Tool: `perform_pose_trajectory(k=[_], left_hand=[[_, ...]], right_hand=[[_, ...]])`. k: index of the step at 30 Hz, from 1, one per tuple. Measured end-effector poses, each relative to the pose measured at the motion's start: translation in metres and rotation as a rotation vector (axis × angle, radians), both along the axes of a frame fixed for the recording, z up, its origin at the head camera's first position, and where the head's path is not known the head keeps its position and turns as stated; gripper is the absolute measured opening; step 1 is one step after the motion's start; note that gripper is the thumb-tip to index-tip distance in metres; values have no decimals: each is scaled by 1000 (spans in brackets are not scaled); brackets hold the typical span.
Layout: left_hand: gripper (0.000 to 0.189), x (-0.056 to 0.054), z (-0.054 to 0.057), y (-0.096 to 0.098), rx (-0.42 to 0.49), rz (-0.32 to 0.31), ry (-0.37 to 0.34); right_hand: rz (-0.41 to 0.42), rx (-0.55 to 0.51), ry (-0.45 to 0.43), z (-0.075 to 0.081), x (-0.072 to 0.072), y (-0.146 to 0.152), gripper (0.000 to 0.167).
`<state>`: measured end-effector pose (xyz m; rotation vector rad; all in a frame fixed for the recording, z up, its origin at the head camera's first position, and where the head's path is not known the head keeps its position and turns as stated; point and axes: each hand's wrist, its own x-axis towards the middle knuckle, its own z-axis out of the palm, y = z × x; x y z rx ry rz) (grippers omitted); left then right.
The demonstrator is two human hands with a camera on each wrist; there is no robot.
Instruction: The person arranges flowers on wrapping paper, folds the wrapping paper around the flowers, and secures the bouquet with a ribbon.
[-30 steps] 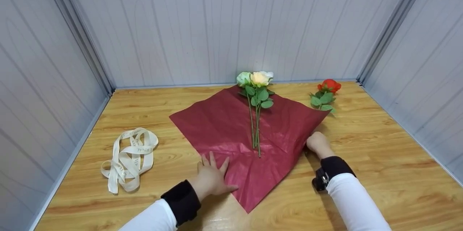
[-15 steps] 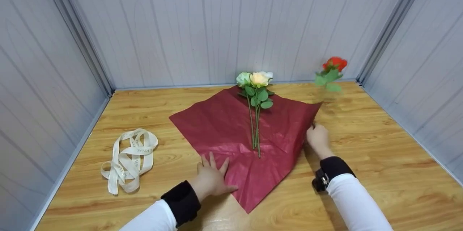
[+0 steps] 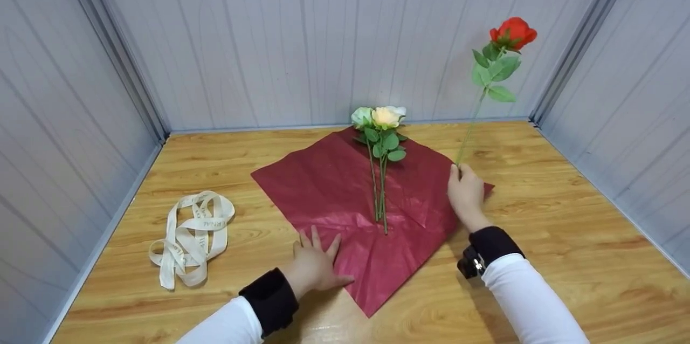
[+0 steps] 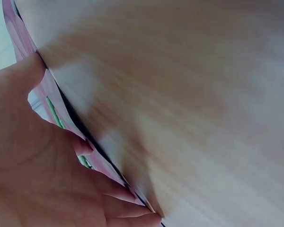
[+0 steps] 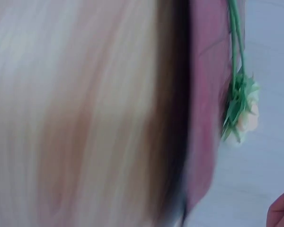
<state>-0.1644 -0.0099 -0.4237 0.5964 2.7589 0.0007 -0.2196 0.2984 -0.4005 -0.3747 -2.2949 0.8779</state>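
Note:
My right hand (image 3: 467, 193) pinches the lower stem of a red rose (image 3: 513, 34), which rises tilted to the right, its bloom and leaves in front of the back wall. Below that hand lies the right corner of a dark red sheet of wrapping paper (image 3: 318, 187). My left hand (image 3: 315, 266) rests with spread fingers on the paper's lower left edge; the left wrist view shows the fingertips along that edge. On the paper lie several pale roses (image 3: 385, 117), cream, white and light green, stems toward me. In the right wrist view only a bit of the right hand (image 5: 283, 210) shows.
A loosely looped cream ribbon (image 3: 202, 225) with printed letters lies on the wooden table (image 3: 571, 236) at the left. Pale panel walls (image 3: 259, 42) close off the back and both sides.
My right hand has lifted the red rose off the table, raising it upright. The paper's right corner, pushed up before, has dropped back down. The left hand stays put.

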Motion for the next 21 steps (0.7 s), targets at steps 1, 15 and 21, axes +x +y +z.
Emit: perform_pose_trajectory(k=[1,15,21], left_hand=[[93,0,0,0,-1,2,-1],[92,2,2,0,2,5,6],[92,2,4,-1,18,2,15]], right_hand=[[11,1,-3,0,0,-3,29],[146,16,-139,-18,-4,-51,27],[218,39,-193,-21,-4,-64,33]])
